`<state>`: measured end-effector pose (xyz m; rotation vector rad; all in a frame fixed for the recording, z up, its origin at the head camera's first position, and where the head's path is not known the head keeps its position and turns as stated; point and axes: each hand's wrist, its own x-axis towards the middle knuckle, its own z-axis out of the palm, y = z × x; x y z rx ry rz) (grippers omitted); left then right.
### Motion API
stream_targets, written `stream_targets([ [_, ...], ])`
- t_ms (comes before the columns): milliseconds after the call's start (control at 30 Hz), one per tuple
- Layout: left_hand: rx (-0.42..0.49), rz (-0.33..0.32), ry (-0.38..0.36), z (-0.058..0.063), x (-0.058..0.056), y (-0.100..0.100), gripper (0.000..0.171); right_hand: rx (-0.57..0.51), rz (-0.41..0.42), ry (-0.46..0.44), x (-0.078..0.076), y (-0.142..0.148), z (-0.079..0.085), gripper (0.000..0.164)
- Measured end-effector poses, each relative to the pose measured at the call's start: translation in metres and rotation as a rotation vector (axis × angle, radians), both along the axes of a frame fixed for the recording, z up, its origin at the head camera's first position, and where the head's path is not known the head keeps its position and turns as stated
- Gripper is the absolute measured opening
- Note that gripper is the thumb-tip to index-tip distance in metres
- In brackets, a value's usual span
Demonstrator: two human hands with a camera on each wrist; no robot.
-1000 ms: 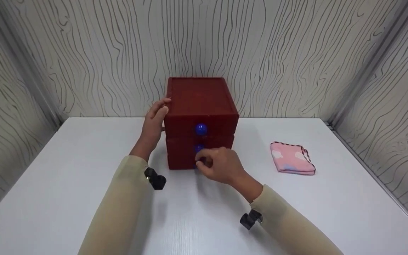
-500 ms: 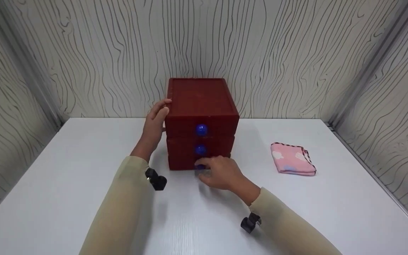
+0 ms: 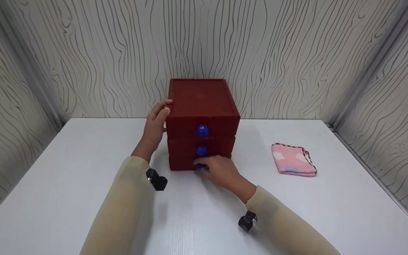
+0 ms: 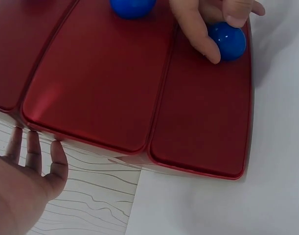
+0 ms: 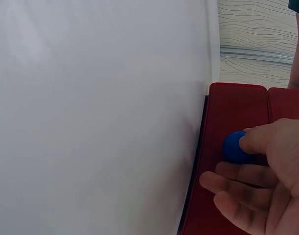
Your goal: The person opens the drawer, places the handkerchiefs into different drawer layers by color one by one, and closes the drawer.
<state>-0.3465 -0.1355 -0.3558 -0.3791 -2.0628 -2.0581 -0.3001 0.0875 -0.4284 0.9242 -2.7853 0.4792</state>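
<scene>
A dark red cabinet (image 3: pixel 204 97) of three stacked drawers stands on the white table, with a round blue knob on each drawer front. My left hand (image 3: pixel 155 122) rests along its left side, fingers extended; the left wrist view shows those fingertips (image 4: pixel 34 147) right at the cabinet's edge. Low at the front, my right hand (image 3: pixel 221 171) pinches the bottom drawer's knob (image 4: pixel 230 44) between thumb and finger. That blue knob (image 5: pixel 235 147) is partly covered by the thumb in the right wrist view. All three drawer fronts look flush.
A folded pink cloth (image 3: pixel 293 160) with a striped edge lies on the white table (image 3: pixel 94 170) to the right of the cabinet. Wood-grain panels (image 3: pixel 119 53) enclose the back and sides. A small black device is strapped at each wrist.
My right hand has dropped from near the middle knob to the bottom one, and its fingers have closed on that knob. The left hand stays against the cabinet's side.
</scene>
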Motion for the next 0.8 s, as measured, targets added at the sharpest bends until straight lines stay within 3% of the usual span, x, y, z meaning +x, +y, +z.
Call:
stream_targets([
  [367,0.005,-0.015,0.006,-0.001,-0.002,0.0,0.04,-0.029,0.016,-0.009,0.002,0.003,-0.001,0.021],
  [800,0.013,-0.009,0.017,-0.001,-0.002,-0.001,0.041,-0.007,0.071,-0.072,0.024,0.008,0.004,0.022],
])
